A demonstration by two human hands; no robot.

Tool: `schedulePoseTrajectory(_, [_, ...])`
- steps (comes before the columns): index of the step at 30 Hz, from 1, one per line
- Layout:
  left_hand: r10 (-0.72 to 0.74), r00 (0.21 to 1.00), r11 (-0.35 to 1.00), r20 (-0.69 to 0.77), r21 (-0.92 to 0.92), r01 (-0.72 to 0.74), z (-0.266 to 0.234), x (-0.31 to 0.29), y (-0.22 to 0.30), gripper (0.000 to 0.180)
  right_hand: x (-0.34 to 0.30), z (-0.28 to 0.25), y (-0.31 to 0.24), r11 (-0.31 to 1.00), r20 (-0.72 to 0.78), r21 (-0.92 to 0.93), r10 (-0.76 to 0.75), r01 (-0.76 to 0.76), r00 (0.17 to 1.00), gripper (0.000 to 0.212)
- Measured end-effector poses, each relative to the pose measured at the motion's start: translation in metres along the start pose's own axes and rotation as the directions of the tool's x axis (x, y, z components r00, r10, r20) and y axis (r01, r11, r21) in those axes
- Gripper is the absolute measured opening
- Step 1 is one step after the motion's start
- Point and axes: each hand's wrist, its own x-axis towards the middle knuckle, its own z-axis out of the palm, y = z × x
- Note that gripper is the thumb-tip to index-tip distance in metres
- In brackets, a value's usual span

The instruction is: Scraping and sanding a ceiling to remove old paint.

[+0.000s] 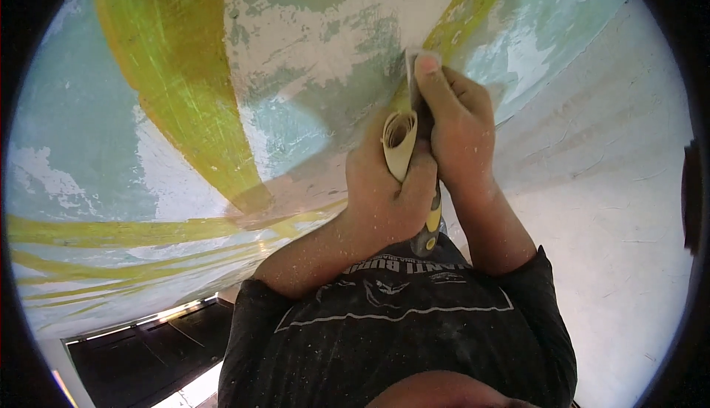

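My left hand (388, 190) is closed around a cream-coloured roll of paper (399, 149), its open spiral end facing up. Just right of it, my right hand (466, 130) is closed with the thumb pressed along a flat scraper blade (411, 68). The blade's edge is at the painted surface (310, 38), over a yellow-green stripe. Below my hands a yellow and dark grey handle (433, 219) sticks out; it looks like the scraper's, but its middle is hidden by my fingers. Pale dust specks cover both forearms.
Yellow-green bands (177, 53) cross the pale blue and white patchy surface. On the right a plain whitish wall (606, 208) meets it at an edge. A dark opening (140, 356) with bright gaps lies at lower left. A dark object (692, 197) shows at the right rim.
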Motion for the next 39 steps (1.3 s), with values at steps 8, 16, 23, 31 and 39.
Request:
schedulePoseTrajectory(8, [0.048,0.999,0.998,-0.012,-0.031,-0.048,0.001,0.008,-0.001,0.011,0.006,0.001,-0.004,1.0,-0.009,0.019,-0.002,0.002,1.0,0.047])
schedulePoseTrajectory(16, [0.048,0.998,0.999,-0.043,0.02,-0.047,0.0,0.002,-0.008,0.012,0.005,0.002,0.01,0.998,0.008,-0.043,-0.033,0.034,0.999,0.048])
schedulePoseTrajectory(23, [0.072,0.997,0.997,-0.034,0.016,-0.072,-0.004,0.0,-0.01,0.019,0.002,0.008,0.019,0.998,-0.032,0.066,-0.02,0.022,0.999,0.049])
schedulePoseTrajectory(31, [-0.05,0.999,0.998,-0.014,0.033,0.05,-0.009,0.002,0.003,0.022,0.0,0.01,0.005,0.998,-0.013,0.061,0.019,-0.018,1.0,0.049])
schedulePoseTrajectory(39, [0.035,0.996,0.999,-0.085,-0.02,-0.037,-0.009,0.008,0.002,0.019,0.007,0.012,-0.005,0.989,-0.04,-0.043,-0.14,0.139,0.989,0.048])
